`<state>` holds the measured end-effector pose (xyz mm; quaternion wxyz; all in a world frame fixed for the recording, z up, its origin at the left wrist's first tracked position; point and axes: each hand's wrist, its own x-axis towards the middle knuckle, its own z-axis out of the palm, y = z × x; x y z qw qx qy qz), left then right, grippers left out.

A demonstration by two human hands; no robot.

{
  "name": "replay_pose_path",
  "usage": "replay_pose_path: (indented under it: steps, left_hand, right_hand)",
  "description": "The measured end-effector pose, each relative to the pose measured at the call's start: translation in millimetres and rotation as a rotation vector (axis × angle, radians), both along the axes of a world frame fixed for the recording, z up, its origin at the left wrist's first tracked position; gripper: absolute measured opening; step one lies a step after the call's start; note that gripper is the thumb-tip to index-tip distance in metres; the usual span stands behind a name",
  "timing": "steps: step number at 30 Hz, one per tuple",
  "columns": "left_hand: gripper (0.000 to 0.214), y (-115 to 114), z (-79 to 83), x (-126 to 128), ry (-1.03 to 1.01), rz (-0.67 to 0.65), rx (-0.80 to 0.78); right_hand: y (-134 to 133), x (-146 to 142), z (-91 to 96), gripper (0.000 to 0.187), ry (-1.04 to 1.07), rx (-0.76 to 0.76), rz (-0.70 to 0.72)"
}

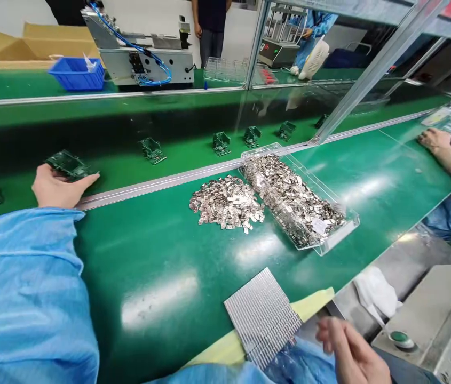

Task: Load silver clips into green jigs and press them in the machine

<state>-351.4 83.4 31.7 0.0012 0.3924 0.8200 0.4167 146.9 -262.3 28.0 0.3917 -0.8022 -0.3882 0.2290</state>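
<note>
Left hand (pixel 60 188) gripped a green board (pixel 69 164), right hand (pixel 355 352) curled near a silver slab (pixel 263 314), its hold unclear

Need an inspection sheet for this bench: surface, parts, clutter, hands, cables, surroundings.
Surface: green worktop, glossy, reflecting light.
Parts: metal pieces heaped beside a clear tray holding more; silvery ridged sheet at the near edge, partly over a yellow strip.
Clutter: crumpled white item beyond the near edge.
Hands: left hand holds a green part; right hand blurred, nothing seen held.
Cables: blue tubing on the machine behind.
Surroundings: co-worker's hand far right; person standing behind; blue bin beside the machine.
</note>
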Motion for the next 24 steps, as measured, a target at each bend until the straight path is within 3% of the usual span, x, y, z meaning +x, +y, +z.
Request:
replay_pose_path:
  steps: [2,5,6,8,10,12,14,24]
  left_hand:
    - [0.074,-17.1,6.7,47.9,-0.102,-0.108,0.128]
    - [0.072,-63.5,11.3,138.2,-0.441,-0.45,0.22]
    - [0.069,-84.1,10.3,167.0,-0.583,-0.545,0.246]
    - [0.065,-129.0,5.8,214.2,-0.841,-0.711,0.238]
    - [0.06,-170.9,0.3,243.4,-1.009,-0.829,0.128]
    - [0.058,-200.2,-3.2,256.5,-1.109,-0.935,-0.004]
    - [0.058,-213.1,-4.4,259.7,-1.162,-0.997,-0.082]
    - [0.054,-205.3,-7.4,259.0,-1.239,-1.012,-0.027]
  right_hand:
    - [35.2,7.7,11.4,0.034,-0.1,0.086,0.144]
    - [105.2,-3.2,19.1,0.028,-0.266,0.168,0.485]
    - [128.3,-11.3,19.3,0.027,-0.33,0.151,0.549]
    - [166.8,-28.8,17.7,0.02,-0.479,-0.025,0.618]
    - [191.2,-43.3,15.2,0.019,-0.611,-0.171,0.626]
    - [201.7,-51.6,14.0,0.019,-0.68,-0.236,0.624]
    - [202.7,-54.8,15.2,0.014,-0.718,-0.267,0.64]
    - [204.5,-68.6,33.8,0.024,-0.926,-0.393,0.916]
